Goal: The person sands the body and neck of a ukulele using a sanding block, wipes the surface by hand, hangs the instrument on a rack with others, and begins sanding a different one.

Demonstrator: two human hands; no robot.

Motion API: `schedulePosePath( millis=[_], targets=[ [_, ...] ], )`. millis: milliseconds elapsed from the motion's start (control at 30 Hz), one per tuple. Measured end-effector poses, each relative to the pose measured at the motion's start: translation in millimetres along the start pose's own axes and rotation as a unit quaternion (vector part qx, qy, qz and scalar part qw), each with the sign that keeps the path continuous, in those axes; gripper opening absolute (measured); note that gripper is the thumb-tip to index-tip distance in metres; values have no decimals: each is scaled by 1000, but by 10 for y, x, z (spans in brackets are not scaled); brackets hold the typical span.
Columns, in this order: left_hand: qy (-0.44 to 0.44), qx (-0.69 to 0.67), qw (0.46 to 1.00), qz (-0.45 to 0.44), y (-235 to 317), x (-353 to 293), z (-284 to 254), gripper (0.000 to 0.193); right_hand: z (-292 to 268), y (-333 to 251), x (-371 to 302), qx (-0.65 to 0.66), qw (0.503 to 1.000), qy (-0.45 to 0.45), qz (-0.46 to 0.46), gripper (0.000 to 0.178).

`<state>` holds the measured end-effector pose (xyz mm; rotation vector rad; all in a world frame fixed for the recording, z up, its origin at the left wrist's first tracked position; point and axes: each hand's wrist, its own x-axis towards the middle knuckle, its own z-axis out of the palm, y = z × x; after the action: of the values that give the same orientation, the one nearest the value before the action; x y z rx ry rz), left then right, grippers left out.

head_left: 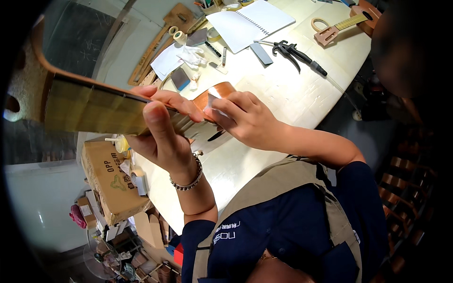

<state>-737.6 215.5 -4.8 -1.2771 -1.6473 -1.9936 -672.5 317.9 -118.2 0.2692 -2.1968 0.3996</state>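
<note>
A small wooden stringed instrument, probably a ukulele, slants across the view, its neck [96, 106] rising close to the camera at the left. Yellowish tape seems to cover the fretboard. My left hand [163, 127] is wrapped round the neck, thumb on the near side and fingers beyond it. At the far end shows a glossy orange-brown wooden part [222, 88], partly hidden by my hands. Against it my right hand [250, 118] pinches a small grey piece [211, 100] that looks like sandpaper. The fingertips of both hands are close together there.
On the pale worktable [302, 89] lie a black air blow gun [295, 54], a grey-blue block [261, 54], an open spiral notebook [255, 21], white gloves [192, 56] and tape rolls [180, 37]. Another ukulele [342, 24] lies at the far right. A cardboard box [111, 181] stands left.
</note>
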Motion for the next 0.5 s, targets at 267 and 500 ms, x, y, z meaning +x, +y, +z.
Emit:
schedulePosePath(
  millis=[267,500],
  targets=[
    [54,-24,997,-43,31,-37,-55,35,-443,-25,-223,2,1000,-5,25,43],
    [40,33,998,-40,78,-54,49,41,-86,-72,-94,-27,999,21,-38,31]
  ],
)
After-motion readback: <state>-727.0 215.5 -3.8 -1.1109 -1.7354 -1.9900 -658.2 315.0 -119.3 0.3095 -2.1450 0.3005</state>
